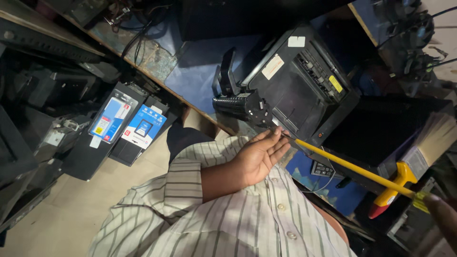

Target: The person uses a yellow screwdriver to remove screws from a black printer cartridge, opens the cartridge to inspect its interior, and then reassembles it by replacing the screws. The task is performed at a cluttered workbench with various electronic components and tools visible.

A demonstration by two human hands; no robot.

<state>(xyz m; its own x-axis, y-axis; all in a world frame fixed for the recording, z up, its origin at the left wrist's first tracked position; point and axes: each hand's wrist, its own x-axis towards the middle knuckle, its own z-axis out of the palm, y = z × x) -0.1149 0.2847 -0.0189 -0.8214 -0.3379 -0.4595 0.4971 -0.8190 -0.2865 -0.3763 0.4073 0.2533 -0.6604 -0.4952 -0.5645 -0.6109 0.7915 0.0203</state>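
A dim, crowded repair space is surrounding a blue tabletop [200, 76] with a worn wooden edge, seen from above. Nearest the camera, the person's striped shirt [228, 219] is filling the lower frame. The left hand [261, 154] is lying palm up just above it, its fingers [278, 147] spread loosely open and gripping nothing, the fingertips touching the near end of a long yellow rod [352, 166]. The rod is running diagonally toward the lower right, where the right hand [440, 209] is showing only in part at the frame edge; whether its fingers are closed on the rod cannot be told. A yellow-and-red handled tool [392, 190] is lying just beside the rod's far end, near a wide flat brush [435, 140]. Farther off, a black printer [300, 81] is sitting on the tabletop, with a detached black part [240, 104] protruding at its left. On the floor at left, two blue-labelled black cartridges [128, 123] are lying side by side.
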